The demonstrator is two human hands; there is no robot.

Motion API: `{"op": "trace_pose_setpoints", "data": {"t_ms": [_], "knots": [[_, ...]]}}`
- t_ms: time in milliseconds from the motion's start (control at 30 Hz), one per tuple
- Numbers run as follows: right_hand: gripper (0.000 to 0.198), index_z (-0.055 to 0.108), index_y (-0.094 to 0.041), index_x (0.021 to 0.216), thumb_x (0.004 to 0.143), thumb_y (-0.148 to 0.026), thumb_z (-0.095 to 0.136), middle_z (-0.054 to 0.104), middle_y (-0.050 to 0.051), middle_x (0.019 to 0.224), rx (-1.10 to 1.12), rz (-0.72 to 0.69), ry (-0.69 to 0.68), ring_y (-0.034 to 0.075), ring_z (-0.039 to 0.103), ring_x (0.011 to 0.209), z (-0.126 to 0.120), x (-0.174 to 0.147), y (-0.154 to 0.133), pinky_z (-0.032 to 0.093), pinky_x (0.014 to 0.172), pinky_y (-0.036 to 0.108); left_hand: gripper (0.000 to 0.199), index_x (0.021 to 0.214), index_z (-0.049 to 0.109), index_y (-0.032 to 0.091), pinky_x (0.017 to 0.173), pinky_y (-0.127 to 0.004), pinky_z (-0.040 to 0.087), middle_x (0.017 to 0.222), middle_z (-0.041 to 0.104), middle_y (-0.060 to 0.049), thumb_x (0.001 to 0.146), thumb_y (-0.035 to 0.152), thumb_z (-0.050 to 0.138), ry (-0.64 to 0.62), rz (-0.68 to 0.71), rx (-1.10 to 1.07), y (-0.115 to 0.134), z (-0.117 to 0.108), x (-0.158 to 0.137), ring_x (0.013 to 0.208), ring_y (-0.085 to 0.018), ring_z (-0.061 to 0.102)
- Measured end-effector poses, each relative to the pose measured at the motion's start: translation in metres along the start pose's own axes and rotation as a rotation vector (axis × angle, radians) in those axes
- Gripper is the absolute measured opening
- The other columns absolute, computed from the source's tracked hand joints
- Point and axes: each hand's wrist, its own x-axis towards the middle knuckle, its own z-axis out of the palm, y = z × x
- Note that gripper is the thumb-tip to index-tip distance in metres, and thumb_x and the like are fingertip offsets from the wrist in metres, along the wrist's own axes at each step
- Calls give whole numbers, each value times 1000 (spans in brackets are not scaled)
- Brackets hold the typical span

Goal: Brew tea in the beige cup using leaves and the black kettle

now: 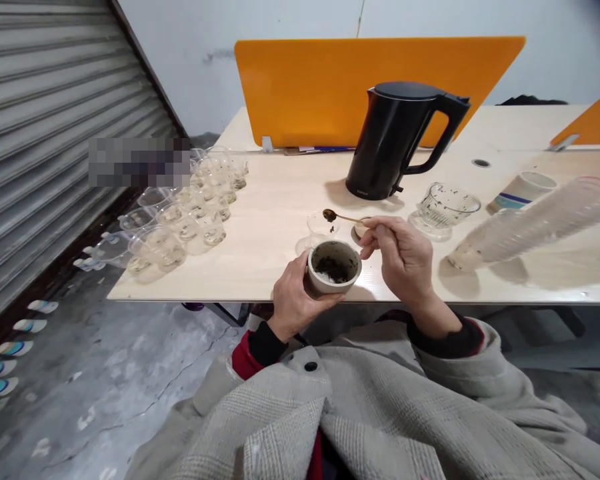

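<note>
My left hand [300, 293] is wrapped round a pale bowl-like cup [334, 268] with dark, loose bits that look like tea leaves inside. In my right hand [403, 260] is a thin spoon [347, 218], pinched by its handle, with a small dark heap in its bowl. Beneath the spoon's tip stands a clear plastic cup [320, 225] with a few dark flecks in it. Partly hidden behind my right fingers is a small round lid-like piece [361, 230]. Right of that hand sits a ribbed glass bowl [447, 205] with dark flecks clinging to its wall.
Several clear plastic cups [180, 220] stand in rows at the table's left end. A black electric kettle [400, 140] is at the back, before an orange divider [370, 80]. Towards the right lie a stack of clear cups [535, 227] and a paper cup [523, 191].
</note>
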Motion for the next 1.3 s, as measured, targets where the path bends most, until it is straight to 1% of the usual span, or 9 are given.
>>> {"op": "trace_pose_setpoints", "data": {"t_ms": [133, 233, 300, 467, 667, 800, 967, 1200, 1300], "knots": [[27, 71, -21, 103, 108, -45, 61, 69, -3, 75, 137, 94, 64, 10, 67, 53, -1, 2, 3, 56, 55, 25, 97, 151, 50, 24, 104, -52, 62, 141, 72, -16, 73, 62, 94, 5, 16, 2, 0, -1, 0, 128, -36, 72], [29, 71, -22, 102, 107, -49, 63, 69, -3, 76, 234, 148, 102, 11, 67, 53, -1, 3, 5, 58, 54, 25, 96, 151, 51, 23, 101, -51, 64, 137, 73, -15, 74, 62, 93, 4, 22, 9, -1, -1, 0, 124, -36, 74], [29, 70, -22, 103, 107, -50, 62, 69, -2, 77, 216, 137, 96, 11, 67, 55, 0, 3, 7, 57, 55, 26, 95, 150, 51, 23, 100, -51, 64, 137, 74, -15, 74, 63, 92, 3, 22, 18, 0, -1, 0, 123, -36, 74], [24, 73, -22, 103, 108, -41, 60, 66, -3, 73, 75, 82, -90, 8, 60, 52, -3, 5, 12, 52, 56, 26, 99, 151, 50, 23, 102, -52, 63, 138, 73, -16, 73, 67, 92, 9, 15, 31, -2, -1, -1, 125, -36, 73], [20, 74, -22, 105, 108, -34, 58, 66, -3, 75, 122, 78, -42, 9, 59, 53, -5, 6, 12, 49, 54, 25, 99, 152, 49, 24, 102, -53, 63, 138, 73, -16, 75, 70, 89, -2, 14, 21, -2, -1, -1, 126, -36, 73], [20, 73, -22, 107, 108, -32, 57, 66, -3, 76, 118, 38, 10, 9, 60, 55, -5, 4, 10, 50, 56, 25, 99, 152, 49, 25, 102, -53, 62, 138, 73, -15, 73, 69, 90, -7, 5, 27, -2, 0, 0, 125, -36, 73], [21, 73, -22, 106, 107, -31, 54, 65, -2, 76, 10, 23, -163, 10, 58, 56, -5, 4, 15, 51, 58, 27, 100, 152, 49, 25, 103, -54, 62, 141, 72, -16, 72, 66, 93, 0, 4, 25, -2, 0, 0, 127, -36, 72], [21, 74, -23, 105, 106, -28, 54, 64, -3, 76, 83, 51, -45, 9, 56, 55, -4, 2, 7, 49, 55, 26, 100, 152, 50, 24, 104, -55, 61, 140, 72, -16, 71, 66, 93, -1, 1, 32, -2, 0, 0, 127, -37, 72], [20, 74, -22, 103, 104, -25, 54, 63, -3, 76, 82, 63, -66, 8, 55, 53, -3, 1, 10, 48, 55, 25, 101, 153, 49, 23, 104, -55, 62, 140, 72, -16, 72, 66, 93, 6, 9, 30, -2, 0, 0, 127, -37, 72]]}}
